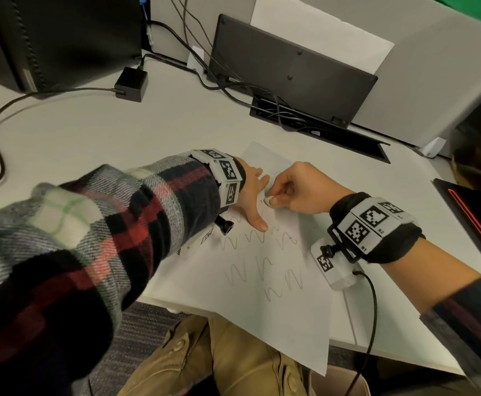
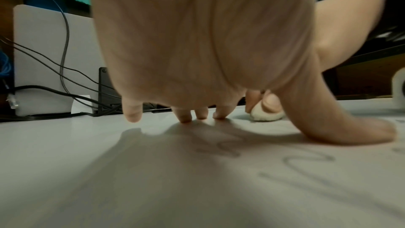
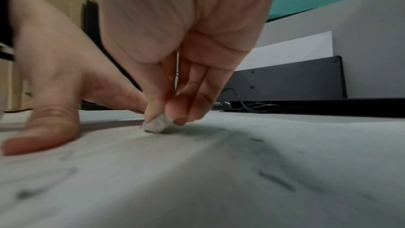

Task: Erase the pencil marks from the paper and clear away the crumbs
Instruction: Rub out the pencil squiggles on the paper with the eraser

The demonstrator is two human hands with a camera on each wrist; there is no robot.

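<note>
A white sheet of paper (image 1: 276, 310) lies on the desk, its near corner hanging over the edge, with wavy pencil marks (image 1: 265, 270) across its middle. My left hand (image 1: 255, 195) presses flat on the paper (image 2: 153, 171), fingers spread, thumb stretched toward me. My right hand (image 1: 293, 190) pinches a small white eraser (image 1: 269, 201) between thumb and fingertips, its tip down on the paper just right of the left hand. The eraser (image 3: 156, 125) looks grey with graphite, and dark crumbs (image 3: 274, 179) lie nearby. Behind my left thumb shows the eraser (image 2: 266, 115).
A black keyboard (image 1: 290, 70) leans upright against the back partition among several cables (image 1: 233, 87). A black power adapter (image 1: 132, 84) sits at back left. A dark device with a red line (image 1: 473, 215) lies at the right.
</note>
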